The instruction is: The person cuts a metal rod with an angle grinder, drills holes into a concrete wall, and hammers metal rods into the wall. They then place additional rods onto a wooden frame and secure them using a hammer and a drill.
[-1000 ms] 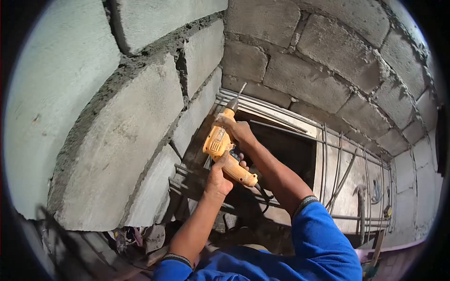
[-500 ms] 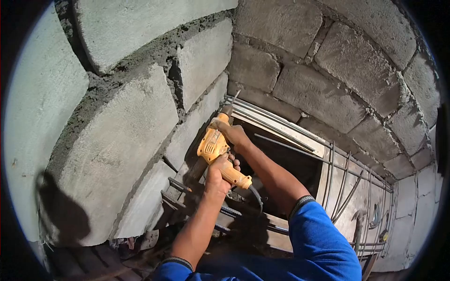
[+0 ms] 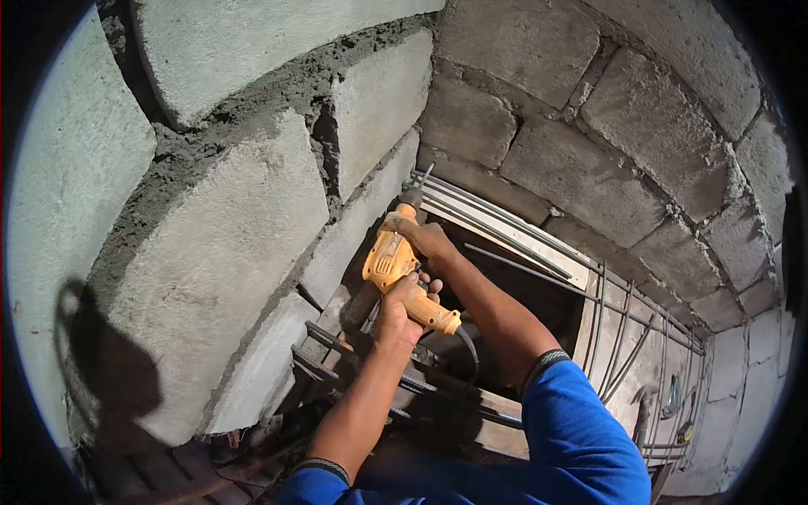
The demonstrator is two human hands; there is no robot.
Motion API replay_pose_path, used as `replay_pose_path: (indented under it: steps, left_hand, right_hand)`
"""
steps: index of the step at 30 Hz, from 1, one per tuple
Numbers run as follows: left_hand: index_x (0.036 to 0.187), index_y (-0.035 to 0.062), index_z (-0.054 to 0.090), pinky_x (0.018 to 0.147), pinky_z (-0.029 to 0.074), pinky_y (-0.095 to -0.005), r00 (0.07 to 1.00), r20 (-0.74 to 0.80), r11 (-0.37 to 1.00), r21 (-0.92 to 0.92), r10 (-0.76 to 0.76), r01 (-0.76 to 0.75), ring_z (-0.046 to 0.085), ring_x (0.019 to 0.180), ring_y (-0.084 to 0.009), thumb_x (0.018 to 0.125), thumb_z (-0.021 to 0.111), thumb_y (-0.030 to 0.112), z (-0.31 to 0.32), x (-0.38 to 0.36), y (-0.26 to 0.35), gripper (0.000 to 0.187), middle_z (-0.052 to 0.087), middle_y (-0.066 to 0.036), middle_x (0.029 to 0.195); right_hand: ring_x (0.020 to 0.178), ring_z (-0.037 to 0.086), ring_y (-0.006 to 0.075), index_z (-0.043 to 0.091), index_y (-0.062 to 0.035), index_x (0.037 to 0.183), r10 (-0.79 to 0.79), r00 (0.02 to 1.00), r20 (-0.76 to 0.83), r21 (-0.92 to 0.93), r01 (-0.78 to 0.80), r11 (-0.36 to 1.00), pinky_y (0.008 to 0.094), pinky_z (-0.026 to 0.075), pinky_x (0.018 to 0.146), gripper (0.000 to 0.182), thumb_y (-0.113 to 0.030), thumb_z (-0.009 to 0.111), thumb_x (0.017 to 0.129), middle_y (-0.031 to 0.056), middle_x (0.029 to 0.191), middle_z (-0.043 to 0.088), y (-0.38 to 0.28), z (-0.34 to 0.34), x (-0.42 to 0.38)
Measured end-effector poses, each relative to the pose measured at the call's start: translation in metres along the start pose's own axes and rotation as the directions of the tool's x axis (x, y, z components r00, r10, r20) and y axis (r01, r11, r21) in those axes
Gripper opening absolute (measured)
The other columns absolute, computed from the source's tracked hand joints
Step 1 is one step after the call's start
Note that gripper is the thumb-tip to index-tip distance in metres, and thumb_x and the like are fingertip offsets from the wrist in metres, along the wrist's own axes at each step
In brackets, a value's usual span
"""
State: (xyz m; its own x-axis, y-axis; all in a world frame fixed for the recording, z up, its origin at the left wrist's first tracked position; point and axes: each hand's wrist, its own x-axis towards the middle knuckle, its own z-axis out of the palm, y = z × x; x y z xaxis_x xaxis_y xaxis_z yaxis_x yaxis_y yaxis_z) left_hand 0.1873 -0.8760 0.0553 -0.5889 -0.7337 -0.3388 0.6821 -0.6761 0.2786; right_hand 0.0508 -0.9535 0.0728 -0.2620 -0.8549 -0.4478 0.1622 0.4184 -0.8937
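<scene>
A yellow power drill (image 3: 390, 263) points away from me, its long bit (image 3: 427, 175) aimed into the corner where the two block walls meet. My left hand (image 3: 402, 310) is wrapped round its rear handle, fingers near the trigger. Farther forward, my right hand (image 3: 427, 240) grips the drill body just behind the dark chuck (image 3: 411, 198). A dark cable (image 3: 474, 352) hangs from the handle's end. The tip of the bit lies by the wall base; whether it touches cannot be made out.
Block walls (image 3: 227, 278) with rough mortar joints rise left and ahead. Steel bars (image 3: 505, 231) run along the far wall over a pale board (image 3: 572, 268). Below the drill is a dark opening (image 3: 513, 316). More rebar (image 3: 412, 383) crosses nearer me; a hammer (image 3: 645, 412) lies at right.
The view has shifted slightly, so the drill and both hands appear a little right and lower. Both hands keep the same hold on the drill.
</scene>
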Motion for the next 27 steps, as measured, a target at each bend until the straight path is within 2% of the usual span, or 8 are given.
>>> replay_pose_path:
  steps: [2, 4, 9, 12, 16, 20, 25, 27]
  left_hand:
    - [0.106, 0.0082, 0.056, 0.070, 0.053, -0.0334, 1.000, -0.002, 1.000, -0.020, -0.005, 0.005, 0.066, 0.088, -0.0254, 0.085, 0.070, 0.015, 0.000, 0.003, 0.001, 0.026, 0.061, -0.005, 0.090]
    - [0.106, 0.0078, 0.056, 0.070, 0.053, -0.0332, 1.000, 0.001, 1.000, -0.007, -0.005, 0.005, 0.066, 0.087, -0.0248, 0.086, 0.070, 0.015, 0.001, 0.006, 0.002, 0.025, 0.061, -0.005, 0.089]
    - [0.102, 0.0063, 0.056, 0.070, 0.052, -0.0323, 0.999, 0.008, 0.999, -0.024, -0.037, 0.037, 0.062, 0.081, -0.0222, 0.087, 0.067, 0.015, 0.009, 0.016, -0.001, 0.020, 0.060, -0.005, 0.087]
    - [0.092, 0.0071, 0.058, 0.072, 0.051, -0.0321, 0.999, 0.050, 0.997, -0.074, -0.020, 0.024, 0.058, 0.075, -0.0196, 0.082, 0.071, 0.017, 0.016, 0.022, -0.003, 0.019, 0.058, -0.004, 0.082]
    - [0.091, 0.0066, 0.057, 0.071, 0.051, -0.0327, 0.999, 0.045, 0.998, -0.051, -0.025, 0.028, 0.057, 0.073, -0.0196, 0.082, 0.070, 0.016, 0.023, 0.028, -0.001, 0.018, 0.057, -0.004, 0.081]
    - [0.090, 0.0063, 0.057, 0.071, 0.051, -0.0336, 0.999, 0.037, 0.999, -0.024, -0.032, 0.033, 0.057, 0.072, -0.0198, 0.081, 0.069, 0.015, 0.018, 0.030, 0.004, 0.018, 0.056, -0.004, 0.081]
    - [0.092, 0.0047, 0.055, 0.070, 0.050, -0.0327, 0.998, 0.048, 0.999, -0.017, -0.037, 0.038, 0.056, 0.071, -0.0191, 0.082, 0.067, 0.014, 0.023, 0.033, -0.003, 0.019, 0.056, -0.005, 0.080]
    - [0.091, 0.0054, 0.055, 0.071, 0.050, -0.0333, 0.999, 0.031, 0.999, -0.023, -0.037, 0.037, 0.056, 0.072, -0.0194, 0.081, 0.067, 0.015, 0.026, 0.033, -0.007, 0.018, 0.056, -0.005, 0.080]
  right_hand:
    - [0.073, 0.069, 0.0209, 0.068, 0.0104, 0.098, -0.005, 1.000, -0.021, -0.023, 0.004, 1.000, 0.0315, 0.054, 0.066, 0.058, -0.044, 0.074, 0.080, 0.0150, 0.088, 0.071, 0.003, -0.002, 0.008]
    - [0.073, 0.069, 0.0226, 0.068, 0.0077, 0.101, 0.012, 0.999, -0.032, -0.058, -0.013, 0.998, 0.0331, 0.056, 0.067, 0.051, -0.041, 0.070, 0.085, 0.0147, 0.088, 0.071, 0.002, -0.002, 0.013]
    - [0.074, 0.069, 0.0230, 0.068, 0.0074, 0.100, 0.017, 0.997, -0.074, -0.110, -0.025, 0.994, 0.0341, 0.056, 0.068, 0.053, -0.043, 0.069, 0.084, 0.0143, 0.089, 0.071, -0.012, -0.008, 0.009]
    - [0.074, 0.069, 0.0226, 0.068, 0.0069, 0.100, 0.019, 0.996, -0.084, -0.116, -0.029, 0.993, 0.0337, 0.055, 0.068, 0.054, -0.044, 0.069, 0.084, 0.0137, 0.090, 0.071, -0.013, -0.010, 0.016]
    - [0.074, 0.069, 0.0223, 0.068, 0.0048, 0.102, 0.022, 0.993, -0.112, -0.148, -0.039, 0.988, 0.0323, 0.055, 0.069, 0.053, -0.046, 0.069, 0.085, 0.0129, 0.090, 0.071, -0.019, -0.012, 0.022]
    - [0.075, 0.069, 0.0219, 0.069, 0.0026, 0.103, 0.047, 0.992, -0.117, -0.096, -0.058, 0.994, 0.0317, 0.056, 0.070, 0.050, -0.045, 0.069, 0.085, 0.0114, 0.090, 0.071, -0.013, -0.012, 0.033]
    - [0.072, 0.070, 0.0201, 0.069, 0.0005, 0.101, 0.039, 0.999, 0.029, 0.036, -0.040, 0.999, 0.0318, 0.056, 0.068, 0.044, -0.041, 0.070, 0.087, 0.0092, 0.089, 0.072, -0.021, -0.015, 0.022]
    - [0.072, 0.070, 0.0200, 0.069, 0.0009, 0.100, 0.048, 0.999, -0.021, 0.011, -0.048, 0.999, 0.0324, 0.057, 0.068, 0.045, -0.041, 0.072, 0.085, 0.0092, 0.088, 0.072, -0.024, -0.019, 0.025]
